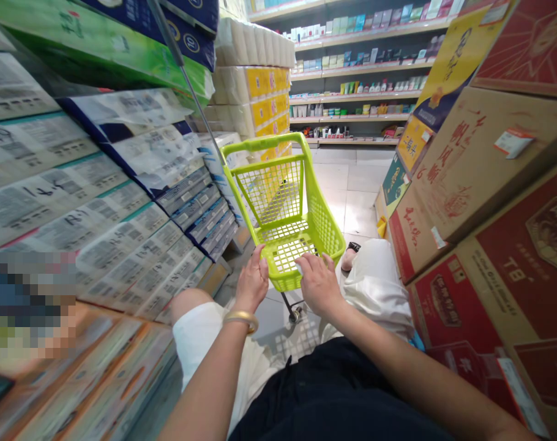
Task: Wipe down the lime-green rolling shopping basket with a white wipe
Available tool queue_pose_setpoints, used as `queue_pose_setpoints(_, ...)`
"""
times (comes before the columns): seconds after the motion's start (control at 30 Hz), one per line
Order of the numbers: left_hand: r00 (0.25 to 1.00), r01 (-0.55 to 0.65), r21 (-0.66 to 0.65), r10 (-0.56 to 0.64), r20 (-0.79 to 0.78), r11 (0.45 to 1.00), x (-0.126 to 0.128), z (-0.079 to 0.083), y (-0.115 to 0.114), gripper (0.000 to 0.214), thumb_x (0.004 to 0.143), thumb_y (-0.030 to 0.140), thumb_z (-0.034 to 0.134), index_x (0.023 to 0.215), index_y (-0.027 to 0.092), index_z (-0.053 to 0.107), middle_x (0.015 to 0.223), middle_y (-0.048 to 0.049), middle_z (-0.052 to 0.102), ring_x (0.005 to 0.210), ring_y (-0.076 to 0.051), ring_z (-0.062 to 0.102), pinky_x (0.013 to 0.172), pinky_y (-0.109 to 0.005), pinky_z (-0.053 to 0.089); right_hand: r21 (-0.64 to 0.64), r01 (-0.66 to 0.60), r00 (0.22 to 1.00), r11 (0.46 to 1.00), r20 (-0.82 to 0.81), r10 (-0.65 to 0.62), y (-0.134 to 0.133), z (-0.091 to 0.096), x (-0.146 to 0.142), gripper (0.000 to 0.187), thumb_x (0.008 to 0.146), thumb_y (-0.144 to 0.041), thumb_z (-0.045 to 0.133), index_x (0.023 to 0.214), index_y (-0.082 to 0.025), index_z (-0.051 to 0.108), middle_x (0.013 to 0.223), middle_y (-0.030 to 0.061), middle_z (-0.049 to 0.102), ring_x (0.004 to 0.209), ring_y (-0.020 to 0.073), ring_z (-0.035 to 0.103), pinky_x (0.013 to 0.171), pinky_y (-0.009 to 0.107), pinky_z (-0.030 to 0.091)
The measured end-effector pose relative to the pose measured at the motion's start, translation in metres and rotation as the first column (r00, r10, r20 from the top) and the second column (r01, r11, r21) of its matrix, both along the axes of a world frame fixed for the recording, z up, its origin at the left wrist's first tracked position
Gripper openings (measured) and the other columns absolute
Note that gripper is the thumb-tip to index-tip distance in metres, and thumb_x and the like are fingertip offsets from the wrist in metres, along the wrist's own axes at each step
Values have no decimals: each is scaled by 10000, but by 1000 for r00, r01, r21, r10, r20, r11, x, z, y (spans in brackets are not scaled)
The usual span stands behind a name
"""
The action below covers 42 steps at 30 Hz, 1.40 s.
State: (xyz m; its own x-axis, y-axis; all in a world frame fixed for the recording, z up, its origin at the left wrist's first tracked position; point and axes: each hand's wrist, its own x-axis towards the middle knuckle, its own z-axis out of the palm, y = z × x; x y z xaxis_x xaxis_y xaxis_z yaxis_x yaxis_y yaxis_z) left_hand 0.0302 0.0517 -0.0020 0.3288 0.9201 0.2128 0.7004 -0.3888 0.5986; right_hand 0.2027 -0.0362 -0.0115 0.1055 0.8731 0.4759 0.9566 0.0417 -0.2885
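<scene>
Black top [333, 392] and white trousers [374, 288] at the bottom of the view. Gold bangle [240, 320] on the left wrist. Left hand [252, 280] and right hand [319, 285] both grasping the near rim of a lime-green wheeled shopping basket [283, 208], fingers curled over its edge, basket just ahead of the legs. Packs of toilet paper [122, 184] stacked along the left, printed cardboard cartons [471, 184] along the right. Beyond, tiled floor [347, 184] and shelves of boxed goods [356, 73].
</scene>
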Motion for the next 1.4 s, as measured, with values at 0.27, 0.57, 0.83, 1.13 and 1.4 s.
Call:
queue_pose_setpoints(0.27,989,74,-80,-63,135,994,-12,-3,7,543,1001,459,221,1442,227,435,1463,-97,532,1325,-199,532,1108,-415,436,47,-76,997,996,27,75,12,-5,-56,357,897,-104,505,1239,-164,593,1274,135,628,1127,234,565,1116,415,270)
queue_pose_setpoints(0.57,992,42,-70,-33,124,997,-21,-2,4,515,993,442,259,1426,247,458,1377,-87,605,1261,-219,581,1074,-437,461,56,-143,987,988,85,138,5,-7,-43,340,913,-117,513,1243,-175,570,1276,112,634,1116,222,570,1076,402,267)
queue_pose_setpoints(0.83,992,-16,-86,27,120,996,-8,-3,-6,560,899,435,472,1426,249,431,1352,-111,594,1124,-248,644,972,-432,519,98,-41,999,994,34,38,-4,-8,-29,359,880,-81,500,1224,-149,576,1240,136,637,1138,244,543,1099,416,259)
queue_pose_setpoints(1.13,989,-28,-48,35,141,998,-14,-7,-6,564,875,417,491,1412,249,441,1349,-109,590,1107,-243,644,982,-429,508,102,-156,987,983,41,152,-2,-7,-38,310,912,-125,511,1201,-213,582,1238,76,647,1121,212,556,1100,398,240)
queue_pose_setpoints(1.4,990,-20,-37,24,136,999,-8,-8,-11,572,882,419,473,1422,234,432,1317,-117,601,1139,-254,620,981,-431,504,158,-25,1000,987,20,22,-15,-10,12,375,864,-53,480,1184,-201,610,1211,84,659,1095,206,567,1086,370,254)
